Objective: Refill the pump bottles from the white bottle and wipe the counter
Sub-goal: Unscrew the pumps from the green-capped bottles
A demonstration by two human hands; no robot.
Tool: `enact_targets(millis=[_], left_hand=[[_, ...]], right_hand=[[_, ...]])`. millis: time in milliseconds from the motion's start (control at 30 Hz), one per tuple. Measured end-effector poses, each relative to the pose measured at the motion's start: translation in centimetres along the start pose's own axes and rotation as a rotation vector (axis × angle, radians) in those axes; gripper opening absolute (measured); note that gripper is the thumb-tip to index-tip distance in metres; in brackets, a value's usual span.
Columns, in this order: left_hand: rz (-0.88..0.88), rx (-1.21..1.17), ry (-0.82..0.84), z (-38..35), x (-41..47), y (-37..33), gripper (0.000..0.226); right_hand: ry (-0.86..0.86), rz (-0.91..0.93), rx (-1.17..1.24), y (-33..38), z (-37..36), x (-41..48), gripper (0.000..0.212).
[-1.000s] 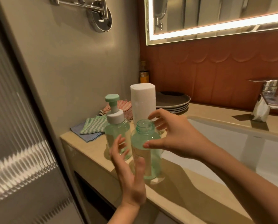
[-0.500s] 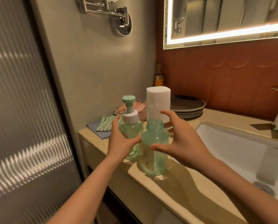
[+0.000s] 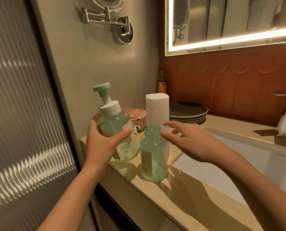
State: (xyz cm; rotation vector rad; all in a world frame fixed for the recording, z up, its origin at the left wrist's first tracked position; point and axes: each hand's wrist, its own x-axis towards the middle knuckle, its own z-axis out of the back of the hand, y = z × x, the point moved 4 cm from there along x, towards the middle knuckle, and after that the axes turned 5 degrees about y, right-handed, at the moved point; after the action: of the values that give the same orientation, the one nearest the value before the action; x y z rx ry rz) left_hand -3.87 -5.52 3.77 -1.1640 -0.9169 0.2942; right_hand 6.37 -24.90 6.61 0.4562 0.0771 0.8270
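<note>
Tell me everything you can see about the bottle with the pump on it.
The pump bottle is clear, green-tinted, plastic by its look, with a white collar, a green pump head and a pale label. It tilts, top leaning left, over the counter's left end. The left hand grips its body, thumb across the front.

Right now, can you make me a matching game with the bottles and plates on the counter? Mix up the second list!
Things:
1. pump bottle
2. open bottle
3. white bottle
4. plates

Clues:
A. stacked by the back wall
B. tilted, gripped by the left hand
C. standing on the counter, no pump on its neck
D. upright, behind the two green ones

Pairs: 1-B, 2-C, 3-D, 4-A
</note>
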Motion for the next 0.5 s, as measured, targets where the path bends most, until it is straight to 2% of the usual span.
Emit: enact_targets(millis=[133, 300, 400, 500], left_hand=[[-0.092, 0.031, 0.064, -0.9, -1.8, -2.9, 0.099], [-0.186, 0.062, 0.155, -2.7, -4.8, -5.6, 0.085], [-0.185, 0.068, 0.225, -4.2, -6.5, -6.0, 0.091], [-0.122, 0.024, 0.307, -6.4, -8.2, -5.1, 0.088]], right_hand=[[-0.058, -0.019, -0.095, -0.1, 2.0, -0.9, 0.054], [-0.11, -0.001, -0.115, 0.4, 4.2, -2.5, 0.05], [-0.147, 0.01, -0.123, 0.8, 5.3, -3.5, 0.054], [-0.128, 0.001, -0.142, 1.0, 6.2, -4.6, 0.07]])
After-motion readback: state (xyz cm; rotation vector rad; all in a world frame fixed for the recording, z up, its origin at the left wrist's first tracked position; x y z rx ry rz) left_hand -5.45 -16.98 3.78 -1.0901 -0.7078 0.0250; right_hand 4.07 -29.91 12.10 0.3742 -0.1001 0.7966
